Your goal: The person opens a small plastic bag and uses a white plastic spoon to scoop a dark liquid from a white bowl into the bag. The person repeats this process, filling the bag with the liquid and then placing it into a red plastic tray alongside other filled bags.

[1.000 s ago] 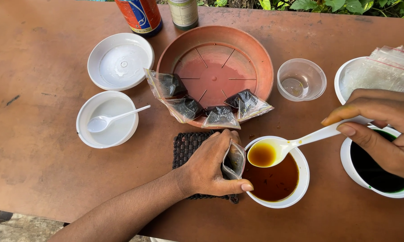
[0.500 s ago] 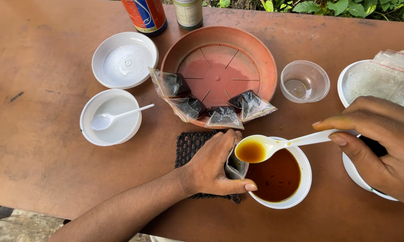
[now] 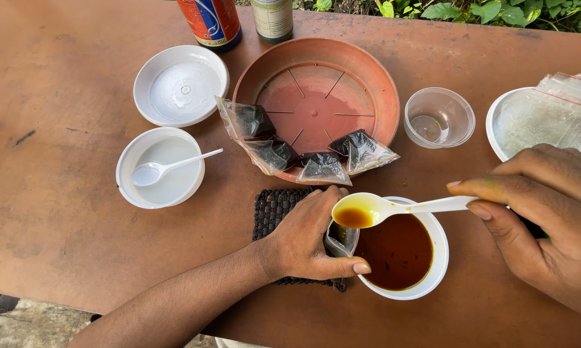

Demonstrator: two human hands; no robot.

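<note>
Spoon [image 3: 393, 209] of brown liquid is hovering level in the pinching right hand [image 3: 542, 225] so nothing spills; the left hand [image 3: 309, 241] is curling around a small bag [image 3: 339, 237], propping it beside the bowl [image 3: 432, 270].

The left hand [image 3: 303, 241] lies palm down, its forearm reaching in from the lower left, fingers curled, thumb stretched out sideways below them. The right hand [image 3: 548, 219] comes in from the right edge, thumb and forefinger pressed together in a pinch, remaining fingers folded behind.
</note>
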